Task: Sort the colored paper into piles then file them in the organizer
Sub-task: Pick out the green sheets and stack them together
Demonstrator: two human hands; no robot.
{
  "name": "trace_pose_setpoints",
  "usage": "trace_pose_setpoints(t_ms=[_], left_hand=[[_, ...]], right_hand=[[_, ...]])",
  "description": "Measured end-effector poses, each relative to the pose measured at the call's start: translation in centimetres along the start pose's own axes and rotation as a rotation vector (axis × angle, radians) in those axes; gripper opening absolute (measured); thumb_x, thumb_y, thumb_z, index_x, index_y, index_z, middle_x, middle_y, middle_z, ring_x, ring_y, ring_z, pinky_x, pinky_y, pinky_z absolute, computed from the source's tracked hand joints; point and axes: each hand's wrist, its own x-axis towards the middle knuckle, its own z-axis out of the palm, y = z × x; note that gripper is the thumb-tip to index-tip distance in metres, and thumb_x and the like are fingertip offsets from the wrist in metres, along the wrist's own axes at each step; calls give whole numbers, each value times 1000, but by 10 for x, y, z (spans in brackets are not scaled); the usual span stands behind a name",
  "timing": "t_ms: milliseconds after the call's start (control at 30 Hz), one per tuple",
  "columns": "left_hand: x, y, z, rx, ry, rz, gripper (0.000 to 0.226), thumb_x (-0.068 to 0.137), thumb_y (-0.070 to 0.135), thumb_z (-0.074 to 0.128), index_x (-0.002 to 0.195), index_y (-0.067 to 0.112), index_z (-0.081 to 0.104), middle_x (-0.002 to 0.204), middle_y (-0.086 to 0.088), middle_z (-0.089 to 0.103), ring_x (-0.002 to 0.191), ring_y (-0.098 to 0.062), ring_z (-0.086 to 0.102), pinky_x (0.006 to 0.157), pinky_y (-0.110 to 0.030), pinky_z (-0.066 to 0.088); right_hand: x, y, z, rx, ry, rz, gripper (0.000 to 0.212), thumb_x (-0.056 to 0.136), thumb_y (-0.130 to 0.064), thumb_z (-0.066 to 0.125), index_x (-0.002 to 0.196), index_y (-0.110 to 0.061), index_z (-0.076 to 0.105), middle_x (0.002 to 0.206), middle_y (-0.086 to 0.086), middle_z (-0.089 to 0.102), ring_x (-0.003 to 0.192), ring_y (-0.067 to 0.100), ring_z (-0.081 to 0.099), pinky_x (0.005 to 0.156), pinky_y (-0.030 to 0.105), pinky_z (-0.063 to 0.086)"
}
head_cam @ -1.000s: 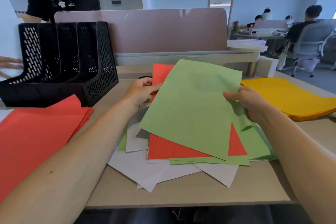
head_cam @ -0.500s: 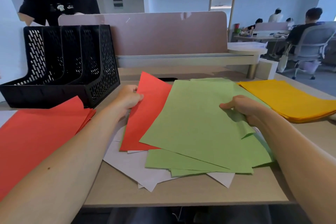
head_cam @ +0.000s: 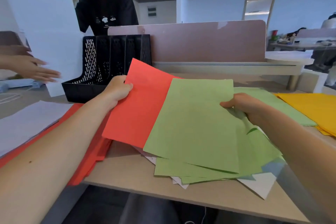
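My left hand [head_cam: 119, 90] pinches a red sheet [head_cam: 138, 107] by its left edge and holds it lifted above the desk. My right hand [head_cam: 243, 105] grips the right edge of a green sheet [head_cam: 196, 125], which overlaps the red one. Under them lies a mixed heap of green and white paper [head_cam: 218, 172]. A red pile [head_cam: 91, 160] lies at the left beneath my forearm, a green pile [head_cam: 283, 109] and a yellow pile [head_cam: 312, 109] at the right. The black mesh organizer [head_cam: 109, 63] stands behind my left hand.
Another person's hand [head_cam: 36, 71] reaches in from the left near a white sheet. A person in black [head_cam: 105, 12] stands behind the organizer. A pink divider panel [head_cam: 205, 42] closes the desk's far side. White paper [head_cam: 27, 122] lies at the left.
My left hand has drawn the red sheet out from under the green one and moved it left and up. The green sheet was lowered towards the heap. The view swung left.
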Motion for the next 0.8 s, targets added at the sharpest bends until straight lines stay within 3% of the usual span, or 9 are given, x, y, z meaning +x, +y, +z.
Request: trace_pose_setpoints(t_ms=[100,167,267,367,433,600,700,800], left_hand=[[-2,-21,-36,2,-15,-85,15,98,12,54,105,13,67,93,-8,68,80,-27,65,78,-39,55],[-6,-38,-57,35,-20,-136,13,98,12,56,104,11,67,92,-10,69,76,-25,64,72,-35,55],[-16,-63,-81,127,-36,-209,13,98,10,56,99,5,68,89,-13,69,71,-27,64,68,-32,51],[-26,-89,-102,263,-40,-270,15,95,10,59,100,0,70,98,-17,73,87,-34,69,82,-43,55],[-29,-105,-113,338,-46,-291,15,94,10,59,100,2,70,103,-17,73,95,-35,69,89,-46,54],[-36,-122,-125,598,2,-258,22,92,7,56,111,9,66,115,-9,66,102,-29,61,82,-31,45],[-35,-133,-127,685,75,-301,18,90,12,60,107,12,62,120,-11,63,110,-32,58,84,-33,44],[-33,-137,-122,778,205,-326,39,83,14,65,119,15,52,127,-12,55,115,-35,53,93,-43,45]], right_hand=[[6,-7,20,35,-77,-8,21,88,-4,65,71,-6,52,44,-2,51,36,6,46,41,16,36],[12,-10,33,16,-128,-5,20,88,-3,66,73,-7,52,52,3,50,41,11,46,45,20,36],[22,-11,51,-2,-179,5,20,87,-2,68,71,-6,56,53,4,55,40,12,51,41,16,39],[27,-14,69,-30,-204,7,4,86,-1,69,85,-1,64,73,12,64,60,22,60,56,26,50],[32,-13,77,-68,-217,3,10,86,-2,69,94,2,66,83,16,65,68,26,61,63,32,50],[44,-5,84,-148,-227,13,26,81,-6,74,101,6,64,91,21,67,73,29,63,64,33,51],[49,-1,84,-149,-228,32,33,77,-11,78,102,4,64,101,24,69,76,31,64,67,37,52],[52,1,83,-141,-237,40,36,74,-14,80,102,2,65,106,26,68,81,32,65,71,40,54]])
